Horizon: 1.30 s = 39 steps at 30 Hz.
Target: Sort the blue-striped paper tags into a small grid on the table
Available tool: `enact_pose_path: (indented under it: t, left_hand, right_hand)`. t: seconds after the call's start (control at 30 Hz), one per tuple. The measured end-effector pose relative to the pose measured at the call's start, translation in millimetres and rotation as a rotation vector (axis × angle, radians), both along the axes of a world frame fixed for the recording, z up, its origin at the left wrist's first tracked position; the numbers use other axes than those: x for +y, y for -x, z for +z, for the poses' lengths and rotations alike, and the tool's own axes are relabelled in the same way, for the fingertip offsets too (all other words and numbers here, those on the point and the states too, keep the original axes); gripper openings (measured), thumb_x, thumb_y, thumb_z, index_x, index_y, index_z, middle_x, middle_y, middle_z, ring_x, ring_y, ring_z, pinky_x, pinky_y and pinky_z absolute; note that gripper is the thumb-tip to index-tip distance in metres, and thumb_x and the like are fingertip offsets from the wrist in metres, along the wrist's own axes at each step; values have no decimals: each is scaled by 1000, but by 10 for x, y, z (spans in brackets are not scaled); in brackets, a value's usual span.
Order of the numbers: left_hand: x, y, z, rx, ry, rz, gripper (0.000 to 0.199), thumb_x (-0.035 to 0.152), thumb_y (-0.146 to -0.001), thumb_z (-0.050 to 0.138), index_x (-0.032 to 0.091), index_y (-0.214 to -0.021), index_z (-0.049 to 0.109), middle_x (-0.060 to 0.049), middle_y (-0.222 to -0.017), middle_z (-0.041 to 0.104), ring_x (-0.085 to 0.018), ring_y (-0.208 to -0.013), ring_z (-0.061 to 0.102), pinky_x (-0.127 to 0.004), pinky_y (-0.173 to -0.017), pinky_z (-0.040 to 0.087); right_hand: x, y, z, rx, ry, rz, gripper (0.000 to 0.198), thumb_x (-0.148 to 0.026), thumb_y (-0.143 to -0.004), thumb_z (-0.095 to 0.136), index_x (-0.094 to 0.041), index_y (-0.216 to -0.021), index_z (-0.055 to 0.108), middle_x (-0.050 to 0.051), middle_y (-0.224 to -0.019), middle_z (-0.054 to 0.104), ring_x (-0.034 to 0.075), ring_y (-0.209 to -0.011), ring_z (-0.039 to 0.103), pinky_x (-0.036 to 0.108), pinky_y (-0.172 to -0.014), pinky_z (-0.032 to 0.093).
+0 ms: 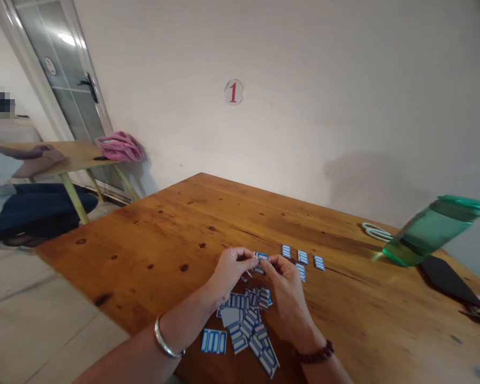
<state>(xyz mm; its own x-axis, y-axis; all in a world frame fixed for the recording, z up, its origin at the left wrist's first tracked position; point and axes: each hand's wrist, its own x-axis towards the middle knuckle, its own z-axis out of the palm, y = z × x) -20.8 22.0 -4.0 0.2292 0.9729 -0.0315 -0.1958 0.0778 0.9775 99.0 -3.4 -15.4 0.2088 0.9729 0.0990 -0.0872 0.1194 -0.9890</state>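
Both hands meet over the wooden table [160,234], pinching a small blue-and-white label sheet [261,256] between them. My left hand [231,269] grips its left side, and my right hand [283,277] grips its right side with thumb and fingertips. Below the hands lies a loose pile of similar label sheets [246,322], some overlapping, one showing a plain pale face. A separate label sheet [214,341] is to the left of the pile. Beyond my right hand are several small label pieces [303,256], partly hidden by the fingers.
A green water bottle [432,232] stands at the right, near a white coiled cable [376,232] and a dark flat phone-like object [450,281]. Scissors [478,316] lie at the right edge. At the left, another person sits by a second table [80,152] with a pink cloth [120,146].
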Motion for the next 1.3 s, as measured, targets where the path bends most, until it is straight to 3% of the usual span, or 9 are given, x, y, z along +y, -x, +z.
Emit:
enact_pose_path:
  t: [0.33, 0.57, 0.83, 1.03, 1.2, 1.3]
  left_hand:
    - [-19, 34, 32, -275, 242, -123, 29, 33, -46, 78, 14, -59, 60, 1, -52, 58, -9, -45, 50, -21, -45, 38]
    - [-19, 24, 53, -75, 30, -51, 24, 35, -56, 72, 12, -58, 65, 0, -53, 58, -9, -47, 49, -21, -46, 39]
    - [-27, 2, 89, -80, -3, -19, 16, 26, -54, 72, 12, -60, 67, -1, -58, 62, -10, -54, 52, -21, -54, 41]
    - [79, 158, 141, -249, 61, 159, 17, 23, -49, 74, 13, -58, 63, 0, -59, 62, -9, -53, 53, -20, -52, 40]
    - [175, 287, 102, -358, 152, 282, 21, 23, -48, 74, 14, -58, 58, 2, -53, 59, -7, -46, 50, -19, -47, 37]
    - [178, 276, 72, -348, 158, 284, 21, 23, -48, 74, 14, -60, 58, 2, -53, 58, -7, -47, 51, -19, -47, 37]
  right_hand:
    - [-15, -22, 39, 221, 63, 166, 22, -36, -64, 68, -19, -63, 56, -2, -59, 56, 11, -52, 50, 25, -54, 46]
    - [-15, -37, 61, 175, 27, 110, 22, -35, -63, 68, -18, -61, 56, -5, -53, 53, 9, -48, 46, 22, -49, 42]
    - [-39, 36, 98, 18, -31, -16, 22, -37, -64, 66, -18, -58, 56, -4, -53, 54, 10, -50, 47, 22, -48, 39]
    - [-19, 1, 29, -296, -106, 20, 22, -39, -74, 55, -18, -78, 61, 3, -70, 63, 17, -63, 55, 27, -57, 42]
    - [2, 19, -104, -861, -176, -59, 13, -28, -78, 51, -20, -74, 61, 6, -74, 61, 20, -71, 54, 31, -63, 40]
    - [-29, 132, -89, -1215, -116, -64, 11, -28, -78, 52, -21, -74, 59, 7, -81, 59, 23, -82, 51, 31, -63, 37]
